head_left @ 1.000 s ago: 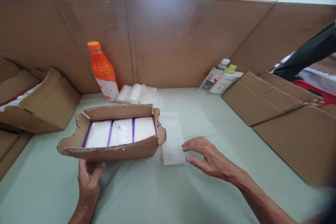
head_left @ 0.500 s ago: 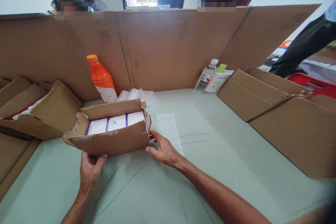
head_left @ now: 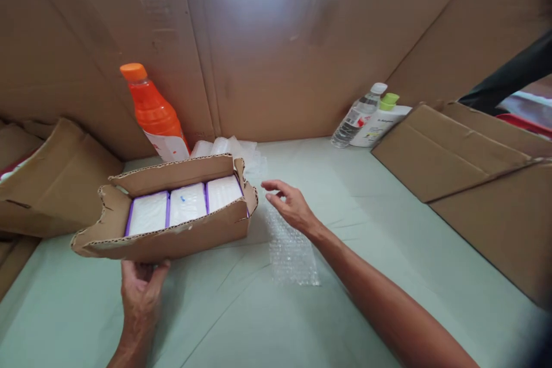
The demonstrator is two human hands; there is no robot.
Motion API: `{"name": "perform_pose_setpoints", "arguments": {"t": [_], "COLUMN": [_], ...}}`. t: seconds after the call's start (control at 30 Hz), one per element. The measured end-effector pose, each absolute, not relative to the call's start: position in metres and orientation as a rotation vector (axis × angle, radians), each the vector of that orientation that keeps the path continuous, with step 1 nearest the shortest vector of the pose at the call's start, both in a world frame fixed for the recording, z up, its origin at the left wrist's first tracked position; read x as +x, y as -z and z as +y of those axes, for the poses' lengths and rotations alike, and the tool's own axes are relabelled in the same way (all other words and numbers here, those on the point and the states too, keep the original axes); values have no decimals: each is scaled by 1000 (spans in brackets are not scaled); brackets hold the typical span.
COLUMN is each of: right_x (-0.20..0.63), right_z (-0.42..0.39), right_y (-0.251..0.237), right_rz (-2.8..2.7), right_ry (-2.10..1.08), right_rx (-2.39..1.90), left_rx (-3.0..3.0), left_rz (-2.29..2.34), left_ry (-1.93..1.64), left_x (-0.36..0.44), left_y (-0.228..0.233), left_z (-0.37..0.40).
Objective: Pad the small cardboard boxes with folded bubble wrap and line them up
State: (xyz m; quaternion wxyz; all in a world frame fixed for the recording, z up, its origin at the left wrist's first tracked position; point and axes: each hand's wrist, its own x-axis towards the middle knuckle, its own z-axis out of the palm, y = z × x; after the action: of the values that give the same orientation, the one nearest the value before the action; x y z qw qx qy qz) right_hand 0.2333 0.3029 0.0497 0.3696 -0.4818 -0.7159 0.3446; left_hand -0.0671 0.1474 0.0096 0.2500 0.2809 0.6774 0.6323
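An open cardboard box [head_left: 181,241] with torn, wavy edges stands in front of me, left of centre. Inside it three white packs with purple edges [head_left: 188,205] lie side by side. My left hand [head_left: 141,284] grips the box's lower front edge, its fingers partly hidden beneath the cardboard. Just beyond the right end of the box, my right hand [head_left: 291,204] hovers with thumb and fingers apart, holding nothing. Below that hand a strip of bubble wrap [head_left: 293,256] lies flat on the green table cover [head_left: 366,230].
An orange bottle [head_left: 155,115] and crumpled clear plastic wrap [head_left: 237,152] are behind the box. A clear water bottle [head_left: 356,118] and a white bottle with green cap [head_left: 379,123] lean at the back right. Cardboard boxes [head_left: 457,155] flank both sides; a cardboard wall [head_left: 293,52] closes the back.
My right hand has come off the box's right end and moved up and right. The left hand stays on the box. The view has tilted down.
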Motion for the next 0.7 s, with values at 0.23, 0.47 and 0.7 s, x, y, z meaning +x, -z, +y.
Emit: {"name": "perform_pose_setpoints", "arguments": {"t": [0.23,0.47,0.7], "right_x": [265,318,300], "right_z": [301,163,157], "right_y": [-70,-50,-20], "right_rz": [-1975,-2516,-2408], "right_ry": [-716,-523,-148], "right_rx": [-1251,-1141,-1094], "left_rx": [801,936,1016], "left_rz": [1837,1788,1817], "left_ry": [-1751,-1772,-1806], "left_x": [-67,-71,-63], "left_y": [-11,-7,-24], "left_z": [146,149,128]}}
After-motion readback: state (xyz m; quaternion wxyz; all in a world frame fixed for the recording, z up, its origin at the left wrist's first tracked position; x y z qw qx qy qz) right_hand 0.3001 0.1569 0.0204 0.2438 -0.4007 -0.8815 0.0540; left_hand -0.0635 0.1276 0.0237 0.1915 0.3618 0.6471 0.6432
